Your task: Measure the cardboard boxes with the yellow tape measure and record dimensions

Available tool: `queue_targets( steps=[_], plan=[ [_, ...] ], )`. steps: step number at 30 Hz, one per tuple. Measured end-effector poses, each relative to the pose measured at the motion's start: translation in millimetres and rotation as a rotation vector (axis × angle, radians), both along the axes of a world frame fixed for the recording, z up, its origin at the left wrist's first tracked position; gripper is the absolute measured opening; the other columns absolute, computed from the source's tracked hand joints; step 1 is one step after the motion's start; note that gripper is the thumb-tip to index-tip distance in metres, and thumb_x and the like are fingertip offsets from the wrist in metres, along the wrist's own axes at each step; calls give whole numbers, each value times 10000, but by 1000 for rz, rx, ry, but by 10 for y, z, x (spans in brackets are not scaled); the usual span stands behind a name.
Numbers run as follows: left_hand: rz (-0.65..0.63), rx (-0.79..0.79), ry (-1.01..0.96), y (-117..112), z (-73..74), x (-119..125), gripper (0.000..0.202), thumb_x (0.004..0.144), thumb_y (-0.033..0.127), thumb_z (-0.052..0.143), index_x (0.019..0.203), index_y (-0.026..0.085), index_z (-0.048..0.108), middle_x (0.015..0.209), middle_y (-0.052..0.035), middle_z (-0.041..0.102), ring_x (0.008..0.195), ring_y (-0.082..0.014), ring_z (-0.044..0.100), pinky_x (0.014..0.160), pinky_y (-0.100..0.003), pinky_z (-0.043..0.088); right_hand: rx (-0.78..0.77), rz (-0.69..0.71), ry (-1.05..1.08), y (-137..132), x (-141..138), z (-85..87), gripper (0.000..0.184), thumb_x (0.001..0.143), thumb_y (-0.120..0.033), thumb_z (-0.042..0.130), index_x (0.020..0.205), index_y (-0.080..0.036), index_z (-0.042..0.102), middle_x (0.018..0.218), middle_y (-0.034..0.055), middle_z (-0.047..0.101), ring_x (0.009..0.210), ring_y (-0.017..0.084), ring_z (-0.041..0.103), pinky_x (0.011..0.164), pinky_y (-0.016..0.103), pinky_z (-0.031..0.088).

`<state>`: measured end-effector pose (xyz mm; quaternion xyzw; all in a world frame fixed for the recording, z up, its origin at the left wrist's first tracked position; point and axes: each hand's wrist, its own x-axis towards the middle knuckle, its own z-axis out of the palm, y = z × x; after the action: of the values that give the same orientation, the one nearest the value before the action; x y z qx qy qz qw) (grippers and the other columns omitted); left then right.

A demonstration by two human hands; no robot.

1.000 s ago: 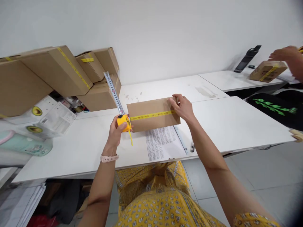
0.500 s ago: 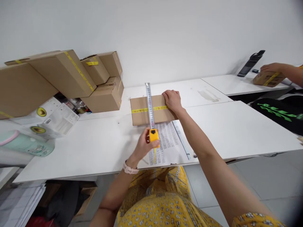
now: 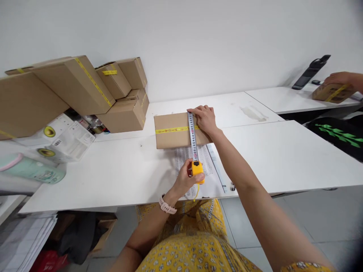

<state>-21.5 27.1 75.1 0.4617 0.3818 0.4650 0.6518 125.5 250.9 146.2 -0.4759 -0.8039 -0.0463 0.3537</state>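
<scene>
White table (image 3: 113,181) is spread across the middle of the frame, backed by a plain pale wall (image 3: 198,45). At the centre, a cardboard box (image 3: 171,141) banded with yellow tape is laid partly over a printed sheet (image 3: 209,183). Just below it, the yellow case of a tape measure (image 3: 197,172) is clasped in the left hand (image 3: 184,180), fingers and thumb closed around it. Its blade (image 3: 193,138) is stretched up across the box top to the far edge, where its end is met by the index finger of the right hand (image 3: 206,120). That hand is half curled over the box's right part; whether the box is gripped cannot be told. Stacked cartons (image 3: 121,118) are seen at upper left; at upper right, a smaller box (image 3: 331,93) is touched by a co-worker's hand (image 3: 338,78).
</scene>
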Motion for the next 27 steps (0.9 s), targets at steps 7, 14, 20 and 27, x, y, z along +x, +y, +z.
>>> queue_targets(
  steps=[7,14,20,27],
  plan=[
    [63,31,93,31,-241,154,581,701,366,883,1141,218,533,1041,-29,640,811,-129,592,698,-268,560,-11,17,36,9,14,-20,530,1026,-144,331,1307,-351,731,1117,79,728,1009,289,536,925,457,352],
    [26,30,70,50,-383,136,583,722,337,870,1182,230,527,1100,-48,642,915,-172,625,820,-346,590,-4,40,87,5,16,-31,530,1029,-155,317,1263,-351,751,1110,73,737,999,284,533,938,466,356],
    [23,31,81,23,-410,124,639,728,378,878,1244,240,528,1118,-50,645,940,-188,641,865,-381,594,-22,33,98,-13,17,-21,535,1040,-193,291,1246,-369,752,1116,68,733,1001,289,527,945,481,362],
    [38,-4,109,-5,-407,161,691,709,386,872,1275,246,501,1119,-48,646,913,-196,657,830,-380,584,-25,31,94,-27,12,-13,523,1044,-205,291,1238,-357,752,1108,71,721,1003,290,516,941,479,363]
  ],
)
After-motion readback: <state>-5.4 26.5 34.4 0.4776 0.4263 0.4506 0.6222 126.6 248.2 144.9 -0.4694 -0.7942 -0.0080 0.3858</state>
